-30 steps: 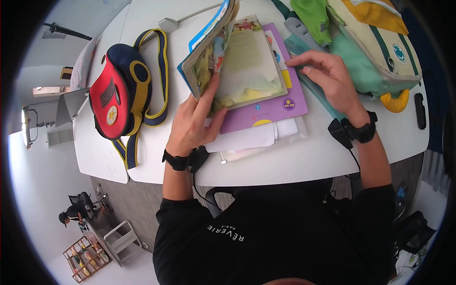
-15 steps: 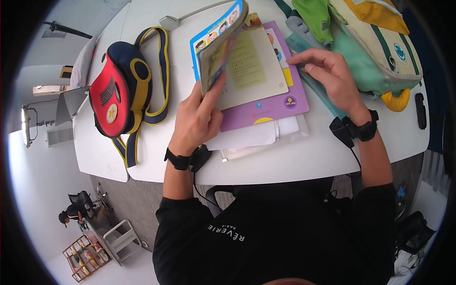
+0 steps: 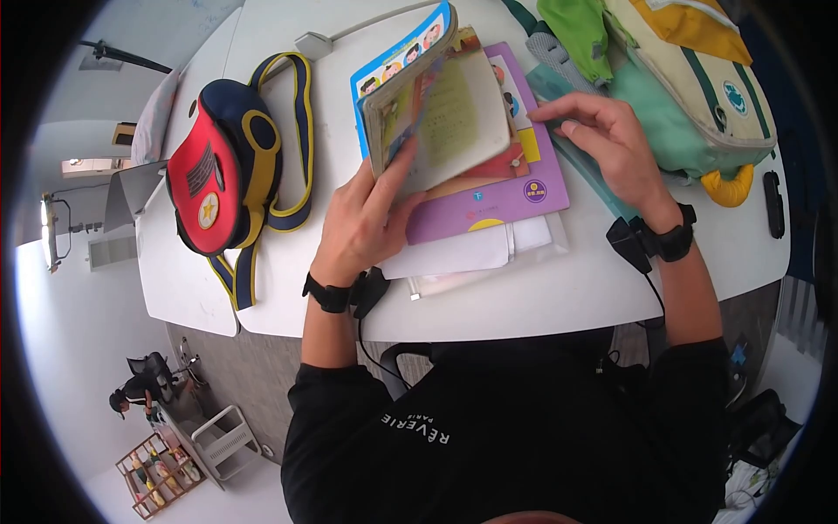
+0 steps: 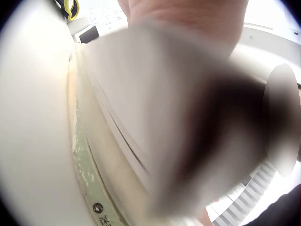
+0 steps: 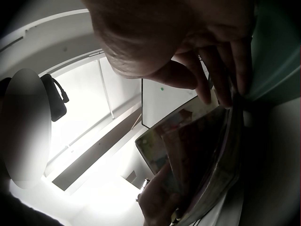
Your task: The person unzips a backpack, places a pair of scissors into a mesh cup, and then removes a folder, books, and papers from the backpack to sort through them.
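The left hand (image 3: 360,217) grips an open book (image 3: 463,118) by its lower left part, thumb and fingers on the raised pages; its blue-edged cover (image 3: 406,57) tilts up at the left. Beneath lies a purple book (image 3: 489,196), with white papers (image 3: 463,253) under it. The right hand (image 3: 611,144) has its index finger extended to the purple book's right edge, the other fingers bent. In the right wrist view the right hand (image 5: 188,42) is above the open book (image 5: 188,136). Pages (image 4: 122,108) fill much of the left wrist view.
A red and navy bag (image 3: 209,175) with a looped strap lies on the left of the white table (image 3: 559,301). A green and cream backpack (image 3: 672,96) stands at the right, a teal folder (image 3: 594,175) beside it. A black object (image 3: 772,205) lies near the right edge.
Pages of the held book have turned and lifted, and an orange-red page now shows at its lower right. The left hand has shifted slightly right; the right hand has hardly moved.
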Demonstrator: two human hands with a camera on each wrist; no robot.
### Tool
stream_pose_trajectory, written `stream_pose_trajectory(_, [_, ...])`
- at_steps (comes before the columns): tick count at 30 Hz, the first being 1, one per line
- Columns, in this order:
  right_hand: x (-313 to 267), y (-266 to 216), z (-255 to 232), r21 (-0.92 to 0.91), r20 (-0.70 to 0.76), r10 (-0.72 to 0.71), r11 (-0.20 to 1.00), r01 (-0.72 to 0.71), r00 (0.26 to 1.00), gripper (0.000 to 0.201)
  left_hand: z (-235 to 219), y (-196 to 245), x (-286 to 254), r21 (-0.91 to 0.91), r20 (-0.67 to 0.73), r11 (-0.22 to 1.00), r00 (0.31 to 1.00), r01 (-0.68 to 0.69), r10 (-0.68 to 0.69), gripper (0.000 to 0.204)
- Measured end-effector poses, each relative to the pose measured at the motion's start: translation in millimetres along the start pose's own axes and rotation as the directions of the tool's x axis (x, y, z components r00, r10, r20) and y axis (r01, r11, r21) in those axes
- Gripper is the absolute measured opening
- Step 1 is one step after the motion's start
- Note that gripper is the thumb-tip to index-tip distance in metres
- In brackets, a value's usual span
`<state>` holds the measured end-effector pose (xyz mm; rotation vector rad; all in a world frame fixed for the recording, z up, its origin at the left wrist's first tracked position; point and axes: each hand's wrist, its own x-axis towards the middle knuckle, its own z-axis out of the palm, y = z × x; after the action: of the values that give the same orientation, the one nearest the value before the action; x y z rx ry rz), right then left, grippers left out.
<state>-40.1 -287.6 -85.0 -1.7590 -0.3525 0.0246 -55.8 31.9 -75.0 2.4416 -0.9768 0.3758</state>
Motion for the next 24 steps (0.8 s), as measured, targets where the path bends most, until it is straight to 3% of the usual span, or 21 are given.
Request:
stream_pose_trajectory(3, [-1, 0, 0, -0.004, 0.002, -0.002, 1.0, 0.002, 1.0, 0.026, -1, -3, 1, 0.025, -0.026, 0.997, 0.997, -0.068, 0.069, 0.064])
stream_pose_trajectory(7, [0, 1, -1, -0.018, 0.014, 0.011, 1.0, -0.011, 1.0, 0.026, -2, -2, -3, 0.028, 0.001, 1.0, 1.0, 0.003, -0.003, 0.063])
stream_pose_trajectory(13, [-1, 0, 1, 0.017, 0.009, -0.009, 1.0, 0.009, 1.0, 0.026, 0, 5, 4, -0.013, -0.093, 1.0, 0.996, 0.012, -0.013, 0.053])
stream_pose_trajectory(16, [0, -1, 0, -0.005, 0.02, 0.009, 1.0, -0.009, 1.0, 0.026, 2, 1, 3, -0.002, -0.167, 1.0, 0.986, -0.017, 0.017, 0.043])
stream_pose_trajectory(18, [0, -1, 0, 0.002, 0.02, 0.003, 1.0, -0.003, 1.0, 0.026, 4, -1, 2, -0.031, -0.266, 0.999, 0.964, 0.008, -0.016, 0.023])
stream_pose_trajectory(22, [-2, -2, 2, 0.021, 0.01, -0.013, 1.0, 0.013, 1.0, 0.027, 5, -7, -3, -0.04, -0.244, 0.997, 0.967, 0.061, -0.069, 0.022])
stream_pose_trajectory(24, [-1, 0, 0, 0.016, 0.018, -0.003, 1.0, 0.003, 1.0, 0.027, 6, -8, 1, -0.034, -0.241, 0.999, 0.97, -0.026, 0.017, 0.026])
